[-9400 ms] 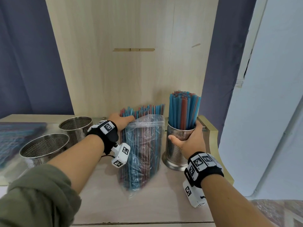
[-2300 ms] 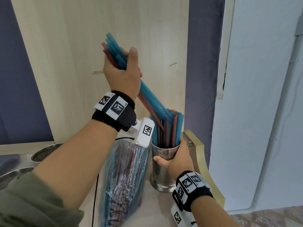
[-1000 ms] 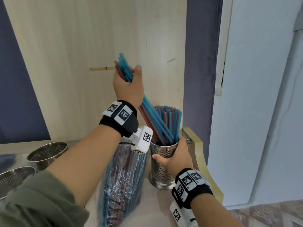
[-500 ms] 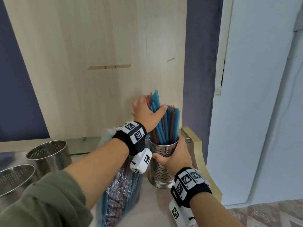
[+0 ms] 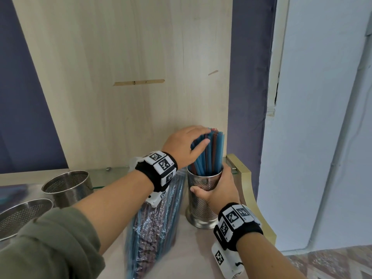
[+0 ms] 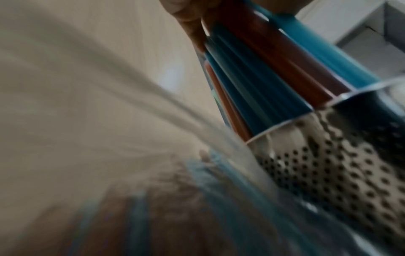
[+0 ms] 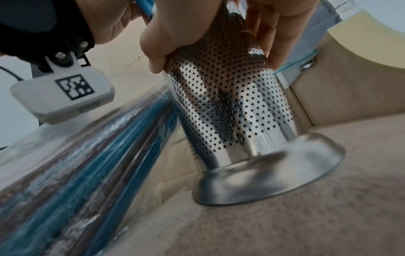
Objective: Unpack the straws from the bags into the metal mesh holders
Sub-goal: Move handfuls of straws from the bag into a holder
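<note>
Straws (image 5: 209, 152), blue with a few brown-red ones, stand upright and packed in a perforated metal holder (image 5: 203, 200) at the right end of the pale wooden counter (image 5: 193, 256). The person's right hand (image 5: 219, 190) wraps the holder's upper wall, thumb on the near side and fingers around the far side; the right wrist view shows the same clasp from below, with the holder's flared base flat on the counter. The left hand (image 5: 185, 146) lies over the top of the bundle, fingers curved across the straw tips and the thumb pressed against the side of the blue ones, so it cups the bunch. In the left wrist view a fingertip touches the straws (image 6: 274, 72) just above the holder's rim (image 6: 324, 107).

Just left of the holder, touching or nearly touching it, a clear plastic bag (image 5: 157, 224) full of blue and brown straws leans back under the left forearm. Farther left stand two more perforated steel holders, one (image 5: 68, 188) behind the other (image 5: 22, 216). A light wood panel (image 5: 128, 77) rises behind the counter.
</note>
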Tool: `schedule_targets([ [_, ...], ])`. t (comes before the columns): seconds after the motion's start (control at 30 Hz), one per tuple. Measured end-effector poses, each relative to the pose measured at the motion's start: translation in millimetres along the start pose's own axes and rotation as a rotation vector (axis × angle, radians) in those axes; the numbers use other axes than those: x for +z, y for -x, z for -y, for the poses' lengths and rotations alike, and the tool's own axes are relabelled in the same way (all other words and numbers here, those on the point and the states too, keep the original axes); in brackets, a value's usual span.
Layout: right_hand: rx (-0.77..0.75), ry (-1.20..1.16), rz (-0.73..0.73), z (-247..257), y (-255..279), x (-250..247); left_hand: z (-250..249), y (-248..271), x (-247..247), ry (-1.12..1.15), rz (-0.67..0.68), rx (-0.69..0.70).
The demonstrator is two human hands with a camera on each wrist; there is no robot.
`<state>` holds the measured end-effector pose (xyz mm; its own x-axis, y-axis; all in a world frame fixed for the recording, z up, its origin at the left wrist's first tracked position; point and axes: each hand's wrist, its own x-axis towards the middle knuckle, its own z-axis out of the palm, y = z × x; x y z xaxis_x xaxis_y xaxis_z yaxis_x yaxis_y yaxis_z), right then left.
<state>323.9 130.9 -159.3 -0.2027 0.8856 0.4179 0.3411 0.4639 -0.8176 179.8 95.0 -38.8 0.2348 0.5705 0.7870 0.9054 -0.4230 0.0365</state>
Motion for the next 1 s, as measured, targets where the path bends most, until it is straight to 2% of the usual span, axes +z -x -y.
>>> schedule_targets([
  [0.13, -0.001, -0.011, -0.009, 0, 0, 0, -7, 11, -19, 0.014, 0.114, -0.081],
  [0.23, 0.01, -0.013, 0.009, 0, -1, -1, -4, 28, -36, 0.061, -0.032, -0.2],
  [0.3, 0.014, -0.012, 0.026, -2, -2, -2, 7, 48, -40, -0.034, -0.061, -0.387],
  [0.33, 0.013, -0.01, 0.031, -2, -2, -4, 15, 61, -39, -0.114, -0.003, -0.514],
  [0.4, 0.015, -0.015, 0.036, -4, -2, -8, 29, 87, -37, -0.242, 0.195, -0.732],
  [0.5, 0.028, -0.021, 0.045, -6, -2, -19, 39, 115, -29, -0.235, 0.443, -0.875],
  [0.6, 0.037, -0.022, 0.024, -10, -2, -31, 38, 126, -21, -0.173, 0.516, -0.914],
  [0.77, 0.086, 0.003, -0.028, -16, 0, -55, 36, 124, -18, -0.196, 0.507, -0.925],
  [1.0, 0.094, 0.017, -0.026, -17, -1, -59, 30, 115, -12, -0.171, 0.488, -0.989],
])
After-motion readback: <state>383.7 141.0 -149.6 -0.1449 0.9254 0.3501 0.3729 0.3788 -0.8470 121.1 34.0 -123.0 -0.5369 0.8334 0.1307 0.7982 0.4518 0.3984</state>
